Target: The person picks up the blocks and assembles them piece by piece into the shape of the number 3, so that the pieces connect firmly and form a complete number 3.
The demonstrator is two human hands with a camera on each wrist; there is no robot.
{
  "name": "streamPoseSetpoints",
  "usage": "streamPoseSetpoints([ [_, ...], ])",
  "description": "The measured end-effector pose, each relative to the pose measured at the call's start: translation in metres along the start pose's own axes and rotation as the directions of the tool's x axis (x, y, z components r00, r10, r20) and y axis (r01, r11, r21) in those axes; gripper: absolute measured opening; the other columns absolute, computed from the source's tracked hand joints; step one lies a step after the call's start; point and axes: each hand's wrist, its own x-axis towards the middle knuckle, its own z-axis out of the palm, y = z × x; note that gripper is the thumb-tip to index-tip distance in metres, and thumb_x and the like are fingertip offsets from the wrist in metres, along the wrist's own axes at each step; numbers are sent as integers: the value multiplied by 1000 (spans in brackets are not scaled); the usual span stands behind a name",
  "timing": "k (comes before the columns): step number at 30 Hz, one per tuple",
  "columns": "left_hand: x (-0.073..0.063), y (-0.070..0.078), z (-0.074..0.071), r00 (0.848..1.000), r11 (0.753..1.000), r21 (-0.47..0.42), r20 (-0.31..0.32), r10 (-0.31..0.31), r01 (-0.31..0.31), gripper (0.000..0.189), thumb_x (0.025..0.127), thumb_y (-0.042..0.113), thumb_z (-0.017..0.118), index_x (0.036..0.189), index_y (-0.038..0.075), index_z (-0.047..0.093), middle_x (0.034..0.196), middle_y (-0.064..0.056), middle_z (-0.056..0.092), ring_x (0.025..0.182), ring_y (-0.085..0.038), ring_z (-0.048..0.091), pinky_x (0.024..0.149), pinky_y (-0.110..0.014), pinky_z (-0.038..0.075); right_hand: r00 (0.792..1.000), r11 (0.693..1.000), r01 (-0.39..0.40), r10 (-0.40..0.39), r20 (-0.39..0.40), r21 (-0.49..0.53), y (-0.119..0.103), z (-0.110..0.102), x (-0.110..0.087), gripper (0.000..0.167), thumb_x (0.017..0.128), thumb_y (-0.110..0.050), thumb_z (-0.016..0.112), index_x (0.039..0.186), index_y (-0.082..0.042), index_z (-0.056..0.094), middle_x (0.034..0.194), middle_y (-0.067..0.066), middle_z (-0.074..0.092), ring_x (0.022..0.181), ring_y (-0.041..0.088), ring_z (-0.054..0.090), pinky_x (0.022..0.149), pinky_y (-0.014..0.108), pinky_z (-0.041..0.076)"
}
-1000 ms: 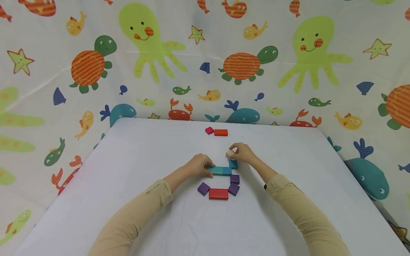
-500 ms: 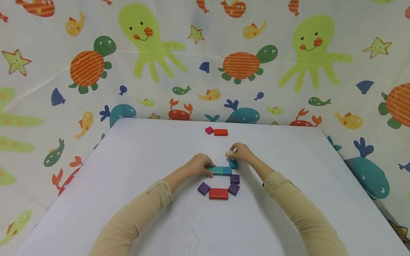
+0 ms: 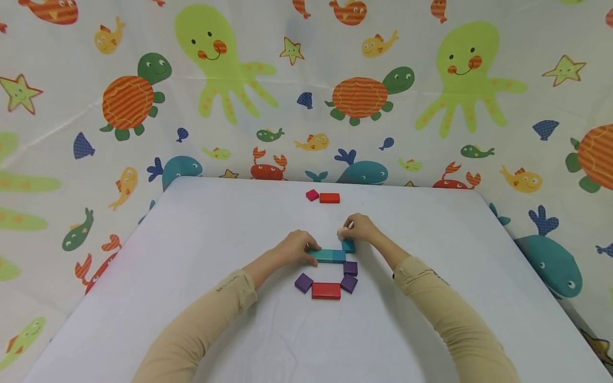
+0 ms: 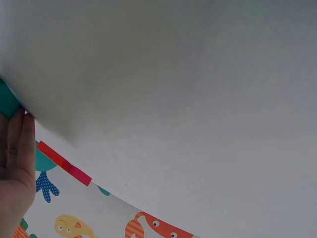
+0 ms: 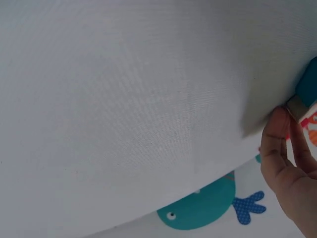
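In the head view my left hand pinches the left end of a teal block, thumb at the near side and fingers at the far side. A blue block adjoins its right end. My right hand pinches a small beige block against the far side of another blue block. In the right wrist view, fingertips hold the beige block beside the blue block. The left wrist view shows fingers touching the teal block, mostly cut off.
Two purple blocks run down the right side toward a red block; a third purple block lies to its left. Farther back lie a pink-red block and an orange-red block. A sea-animal curtain stands behind the white table.
Both hands stay nearly in place. My right fingers with the beige block shift very slightly; the view itself drifts a little.
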Motion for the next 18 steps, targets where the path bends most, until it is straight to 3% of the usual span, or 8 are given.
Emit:
streamPoseSetpoints([
  [18, 1, -2, 0, 1000, 1000, 13, 9, 1, -1, 39, 73, 21, 81, 108, 7, 71, 104, -6, 72, 83, -12, 56, 80, -27, 49, 1000, 1000, -12, 12, -8, 11, -1, 1, 2, 33, 83, -22, 70, 95, 7, 65, 87, 15, 61, 77, 20, 51, 64, 24, 46],
])
